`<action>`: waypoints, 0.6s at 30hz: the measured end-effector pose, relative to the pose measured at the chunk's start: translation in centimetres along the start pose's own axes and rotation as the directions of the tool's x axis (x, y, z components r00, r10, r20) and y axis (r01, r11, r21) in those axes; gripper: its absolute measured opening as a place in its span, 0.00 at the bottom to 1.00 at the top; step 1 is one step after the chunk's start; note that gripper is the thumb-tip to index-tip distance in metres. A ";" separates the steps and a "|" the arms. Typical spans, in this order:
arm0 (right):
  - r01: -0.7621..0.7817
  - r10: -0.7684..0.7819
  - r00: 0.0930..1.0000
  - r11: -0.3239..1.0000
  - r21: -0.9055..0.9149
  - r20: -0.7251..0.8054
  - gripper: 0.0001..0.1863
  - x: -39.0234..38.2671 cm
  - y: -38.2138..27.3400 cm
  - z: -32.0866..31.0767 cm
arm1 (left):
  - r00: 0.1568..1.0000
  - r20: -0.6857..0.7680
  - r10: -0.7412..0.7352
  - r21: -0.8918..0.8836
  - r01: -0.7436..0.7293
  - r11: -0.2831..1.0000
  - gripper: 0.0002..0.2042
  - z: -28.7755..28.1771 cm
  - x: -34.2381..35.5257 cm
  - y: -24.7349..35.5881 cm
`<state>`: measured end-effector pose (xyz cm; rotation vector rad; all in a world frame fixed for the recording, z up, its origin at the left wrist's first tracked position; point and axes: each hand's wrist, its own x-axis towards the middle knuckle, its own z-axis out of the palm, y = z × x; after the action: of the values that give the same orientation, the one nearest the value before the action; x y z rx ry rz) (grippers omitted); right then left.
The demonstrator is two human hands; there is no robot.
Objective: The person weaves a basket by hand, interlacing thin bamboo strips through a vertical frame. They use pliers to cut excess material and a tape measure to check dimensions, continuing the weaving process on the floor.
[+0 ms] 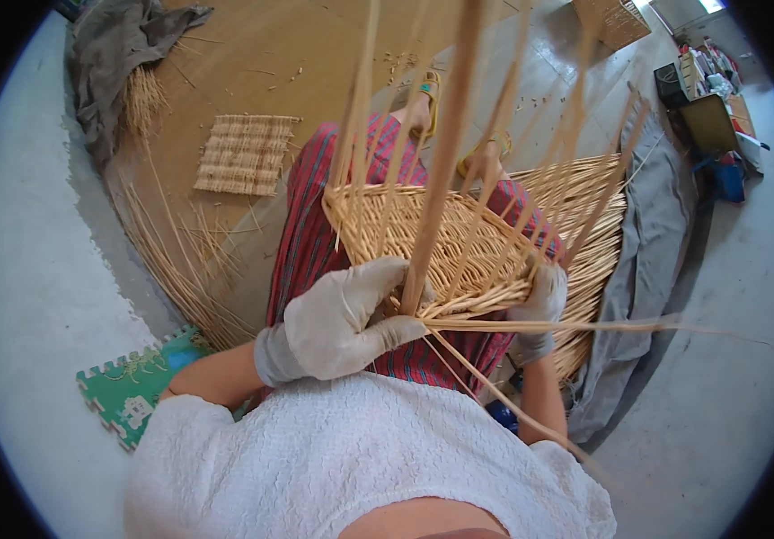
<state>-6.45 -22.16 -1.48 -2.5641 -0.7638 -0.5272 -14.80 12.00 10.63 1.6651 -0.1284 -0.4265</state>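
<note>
On my lap rests a woven wicker basket base (432, 229), with long upright stakes standing along its edges. My left hand (342, 314), in a pale work glove, closes on its near left corner, thumb and fingers around the foot of a thick stake (441, 171). Gloved as well, my right hand (544, 296) grips the near right edge; its fingers are partly hidden by the weave. Loose wicker strands (548, 325) run from the near corner by my left thumb, some rightward and one (513, 404) down across my right forearm.
A bundle of wicker rods (584, 234) lies at my right beside grey cloth (643, 242). Left are loose rods (162, 251), a small woven mat (245, 154) and a green foam tile (140, 386). Grey fabric (117, 63) lies far left; a wicker box (611, 22) stands far right.
</note>
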 end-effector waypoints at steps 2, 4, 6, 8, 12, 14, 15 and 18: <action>-0.088 0.086 0.996 0.992 -0.091 -0.028 0.26 -2.4 -0.8 -0.1 | 0.993 0.004 0.117 0.141 -0.117 0.983 0.14 -0.7 1.6 -1.5; -0.074 0.051 0.994 0.967 -0.242 -0.101 0.25 -2.9 -0.2 2.1 | 0.988 -0.038 0.152 0.163 -0.144 0.976 0.12 -1.2 3.8 -5.6; -0.083 0.034 0.991 0.918 -0.388 -0.130 0.25 -1.8 -1.6 4.6 | 0.996 -0.001 -0.089 0.045 0.089 0.995 0.10 -4.1 6.8 -7.5; -0.161 0.148 0.987 0.913 -0.374 -0.065 0.30 -1.8 -2.1 7.5 | 0.975 0.057 -0.217 0.015 0.216 0.976 0.09 -6.8 9.5 -11.0; -0.246 0.259 0.966 0.914 -0.322 -0.001 0.33 0.4 -7.3 7.8 | 0.959 0.041 -0.281 -0.186 0.284 0.941 0.09 -8.8 10.5 -14.0; -0.143 0.136 0.989 0.972 -0.186 -0.049 0.32 2.4 -11.0 4.6 | 0.960 -0.008 -0.280 -0.246 0.269 0.931 0.09 -8.6 10.6 -14.1; -0.040 0.038 0.997 0.999 -0.034 -0.061 0.30 2.6 -11.1 4.9 | 0.956 -0.004 -0.293 -0.259 0.282 0.924 0.09 -8.7 10.9 -14.1; -0.032 0.043 0.992 0.995 -0.096 0.116 0.26 6.3 -12.6 6.0 | 0.947 -0.009 -0.321 -0.264 0.307 0.914 0.10 -8.6 10.7 -14.0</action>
<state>-7.47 -6.89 -0.17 -2.7113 -0.7449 -0.4112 -4.15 18.57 -4.50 1.4375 0.2316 -0.6148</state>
